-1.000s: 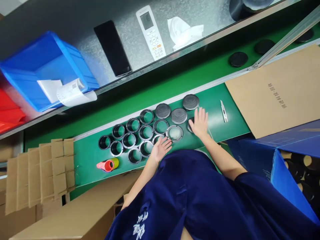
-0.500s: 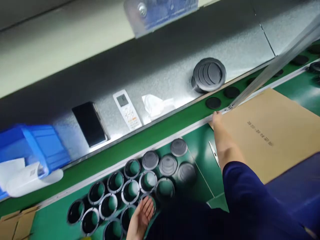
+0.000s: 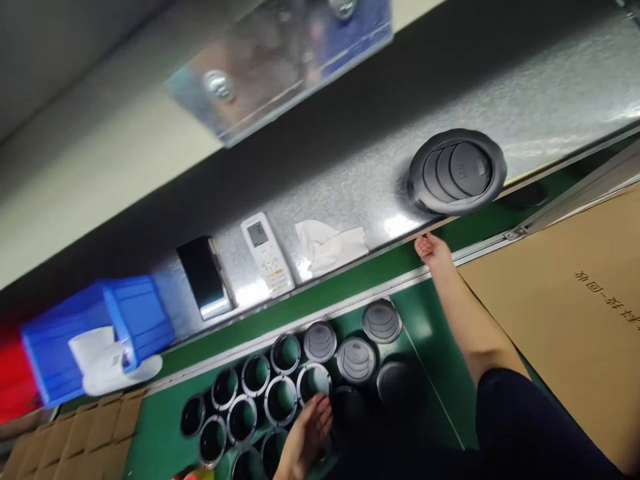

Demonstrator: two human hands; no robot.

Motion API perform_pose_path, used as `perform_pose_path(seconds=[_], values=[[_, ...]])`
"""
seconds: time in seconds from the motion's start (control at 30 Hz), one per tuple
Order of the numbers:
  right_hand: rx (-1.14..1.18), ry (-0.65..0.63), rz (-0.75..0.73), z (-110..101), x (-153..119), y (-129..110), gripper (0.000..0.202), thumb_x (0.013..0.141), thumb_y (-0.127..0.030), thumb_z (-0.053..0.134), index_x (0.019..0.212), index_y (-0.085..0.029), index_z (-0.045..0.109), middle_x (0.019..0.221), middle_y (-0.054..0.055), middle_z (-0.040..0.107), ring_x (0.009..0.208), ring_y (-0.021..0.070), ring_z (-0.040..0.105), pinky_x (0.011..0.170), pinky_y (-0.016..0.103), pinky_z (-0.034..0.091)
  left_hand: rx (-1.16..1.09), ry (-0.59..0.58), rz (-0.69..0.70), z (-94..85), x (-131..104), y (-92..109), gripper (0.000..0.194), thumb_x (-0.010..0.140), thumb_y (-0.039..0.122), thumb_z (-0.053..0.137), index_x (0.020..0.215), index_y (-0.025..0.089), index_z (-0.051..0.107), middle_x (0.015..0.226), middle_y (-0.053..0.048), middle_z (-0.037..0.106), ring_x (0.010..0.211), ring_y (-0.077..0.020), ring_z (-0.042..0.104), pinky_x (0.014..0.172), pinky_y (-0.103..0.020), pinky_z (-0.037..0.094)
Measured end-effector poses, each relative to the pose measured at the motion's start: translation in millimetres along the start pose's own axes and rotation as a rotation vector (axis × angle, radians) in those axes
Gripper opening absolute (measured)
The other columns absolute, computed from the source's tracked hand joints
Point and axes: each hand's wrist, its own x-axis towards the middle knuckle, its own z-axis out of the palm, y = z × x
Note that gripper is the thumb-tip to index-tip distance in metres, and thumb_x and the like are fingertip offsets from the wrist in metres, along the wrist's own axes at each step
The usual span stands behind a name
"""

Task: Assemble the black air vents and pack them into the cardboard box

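My left hand (image 3: 306,437) is open, palm turned up and fingers slightly bent, above the rows of black ring-shaped housings (image 3: 280,400). It hides part of the nearest ones. My right hand (image 3: 432,251) reaches to the metal shelf's front edge, over the green strip behind the white rail. Its fingers are curled closed, and anything inside them is hidden. Just above it on the shelf stands a large round black air vent (image 3: 457,172) with curved slats. Several smaller vents with slatted faces (image 3: 356,360) stand beside the open rings.
On the metal shelf (image 3: 380,193) lie a phone (image 3: 203,277), a white remote control (image 3: 267,253) and a crumpled tissue (image 3: 333,248). A blue bin (image 3: 140,320) holding white paper is at left, above cardboard boxes (image 3: 95,433). Flat cardboard (image 3: 560,320) covers the right side.
The view has shifted and moved closer to the shelf. My right hand has gone from the cardboard's corner to the shelf edge, its fingers curled. My left hand stays over the rings.
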Motion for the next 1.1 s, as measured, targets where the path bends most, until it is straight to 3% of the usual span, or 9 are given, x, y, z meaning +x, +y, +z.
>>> perform_pose_path(seconds=[0.2,0.27,0.37,0.47,0.57,0.63,0.7,0.8,1.1], values=[[-0.127,-0.256,0.502,-31,-198,191,0.018,0.088,-0.018,0.077,0.080,-0.018,0.060,0.074,0.002,0.072,0.069,0.0131,0.072,0.067,0.024,0.064,-0.076,-0.418,0.423,64.2,-34,12,0.067,0.077,0.021,0.079,0.139,0.029,0.057,0.157,-0.011,0.051,0.151,-0.0300,0.039,0.123,-0.053,0.035],[-0.205,-0.422,0.669,-52,-271,231,0.022,0.081,-0.025,0.086,0.080,-0.018,0.065,0.079,0.003,0.075,0.073,0.0142,0.073,0.071,0.025,0.065,-0.183,-0.464,0.508,70.3,-43,20,0.068,0.082,0.022,0.072,0.146,0.033,0.051,0.158,-0.008,0.050,0.151,-0.0286,0.040,0.122,-0.051,0.038],[-0.451,-0.697,0.811,-74,-339,251,0.032,0.081,-0.043,0.087,0.092,-0.016,0.072,0.091,0.008,0.077,0.080,0.0168,0.074,0.077,0.029,0.064,-0.295,-0.522,0.410,60.6,-56,25,0.055,0.096,0.041,0.054,0.148,0.023,0.051,0.148,-0.014,0.059,0.141,-0.0329,0.052,0.116,-0.054,0.044],[-0.998,-1.001,0.747,-80,-354,236,0.045,0.085,-0.059,0.076,0.091,-0.014,0.075,0.092,0.012,0.076,0.077,0.0205,0.072,0.073,0.034,0.062,-0.407,-0.643,0.396,41.8,-71,17,0.060,0.101,0.054,0.037,0.149,0.021,0.050,0.144,-0.014,0.062,0.136,-0.0340,0.056,0.113,-0.058,0.045],[-1.541,-0.914,0.011,-77,-349,209,0.044,0.089,-0.061,0.067,0.085,-0.018,0.074,0.087,0.011,0.072,0.079,0.0237,0.068,0.079,0.041,0.059,-0.446,-0.735,0.394,25.2,-85,4,0.062,0.101,0.059,0.037,0.149,0.023,0.051,0.144,-0.014,0.063,0.136,-0.0335,0.056,0.113,-0.061,0.043],[-1.608,-0.817,-0.558,-73,-352,196,0.043,0.096,-0.059,0.055,0.102,-0.021,0.076,0.105,0.012,0.069,0.101,0.0277,0.065,0.096,0.047,0.054,-0.425,-0.804,0.341,17.5,-90,-4,0.061,0.101,0.059,0.038,0.148,0.024,0.052,0.143,-0.014,0.063,0.135,-0.0347,0.056,0.113,-0.064,0.041],[-1.607,-0.927,-0.836,-71,-362,191,0.047,0.103,-0.055,0.044,0.123,-0.025,0.074,0.133,0.013,0.059,0.127,0.0297,0.053,0.112,0.051,0.043,-0.424,-0.865,0.292,12.1,-92,-11,0.059,0.101,0.058,0.040,0.145,0.023,0.055,0.142,-0.015,0.064,0.134,-0.0352,0.057,0.113,-0.063,0.041],[-1.703,-1.101,-0.907,-71,-378,196,0.051,0.106,-0.055,0.036,0.134,-0.030,0.070,0.150,0.011,0.045,0.141,0.0311,0.038,0.120,0.054,0.033,-0.438,-0.892,0.205,5.6,-91,-21,0.057,0.100,0.058,0.042,0.138,0.020,0.061,0.137,-0.015,0.067,0.132,-0.0349,0.059,0.114,-0.060,0.042],[-1.674,-1.043,-0.647,-91,-387,214,0.071,0.106,-0.066,0.021,0.114,-0.025,0.079,0.146,0.010,0.055,0.140,0.0304,0.042,0.123,0.054,0.031,-0.306,-1.022,0.059,-14.1,-83,-41,0.061,0.100,0.061,0.043,0.141,0.017,0.059,0.133,-0.019,0.068,0.127,-0.0391,0.062,0.110,-0.069,0.041]])
